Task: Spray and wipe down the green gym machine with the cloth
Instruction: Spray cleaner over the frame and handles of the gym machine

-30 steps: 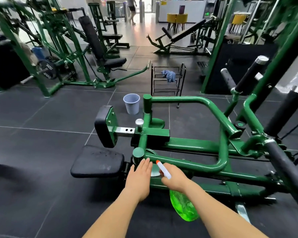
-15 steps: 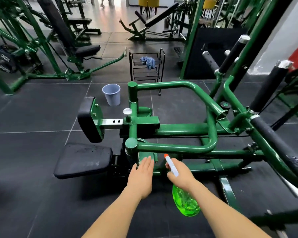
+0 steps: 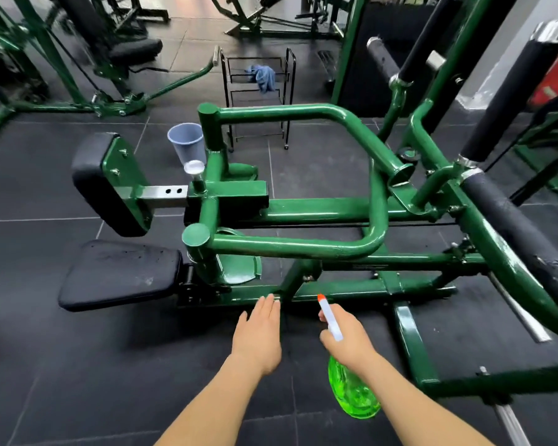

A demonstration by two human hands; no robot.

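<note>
Green gym machine (image 3: pixel 290 246) ahead at twelve o'clock, looking dry, unwiped. Spray bottle (image 3: pixel 351 384) clenched in right hand (image 3: pixel 345 336); left hand (image 3: pixel 258 333) flat, released. Cloth (image 3: pixel 262 77) far off on rack (image 3: pixel 258 91).

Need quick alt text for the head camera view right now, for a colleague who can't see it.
A person's right hand holds a green spray bottle aimed at a green gym machine's low frame, the flat, empty left hand beside it. A blue cloth lies on a black wire rack behind, near a grey bucket.
</note>
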